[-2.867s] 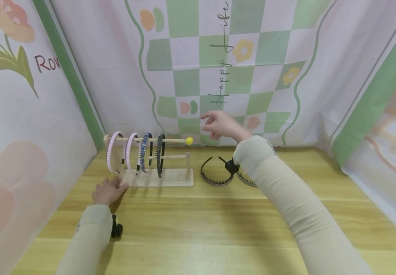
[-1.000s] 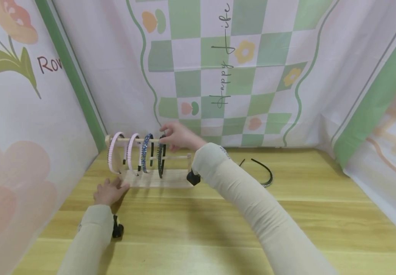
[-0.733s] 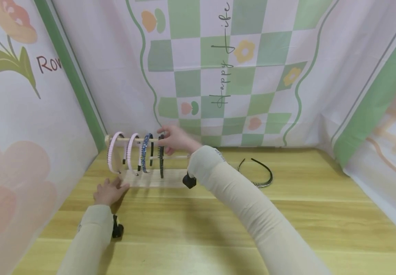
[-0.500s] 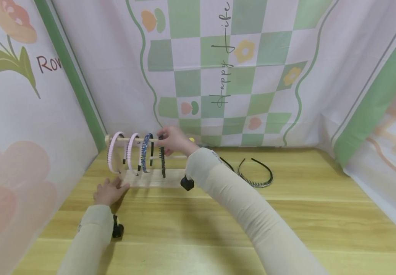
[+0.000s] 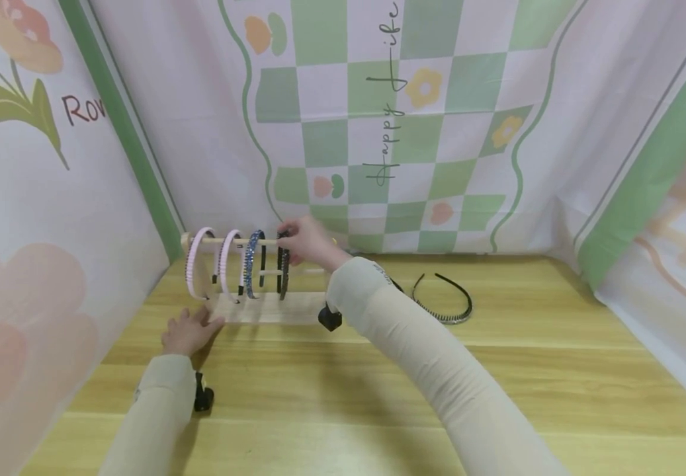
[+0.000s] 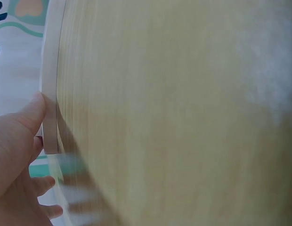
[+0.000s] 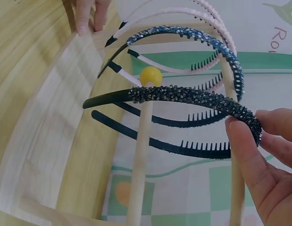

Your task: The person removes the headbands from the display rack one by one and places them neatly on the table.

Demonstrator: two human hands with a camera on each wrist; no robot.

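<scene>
While the left hand (image 5: 186, 332), fingers loose, braces the rack (image 5: 259, 309) and the right hand (image 5: 313, 242) pinches the black headband (image 7: 183, 94), keeping it parallel to the blue headband (image 7: 193, 32) seems wise.

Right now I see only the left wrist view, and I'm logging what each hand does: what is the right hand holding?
Observer: The right hand pinches a black headband studded with small glittering stones.

Operator: Which hung headband is nearest to that one?

Observer: A curved blue headband with a sparkly surface, on the pale wooden stand.

Operator: Does anything lie on the wooden tabletop, off to the right?

Observer: Yes, the head view shows a dark headband with comb-like teeth lying there, to the right of the stand.
</scene>
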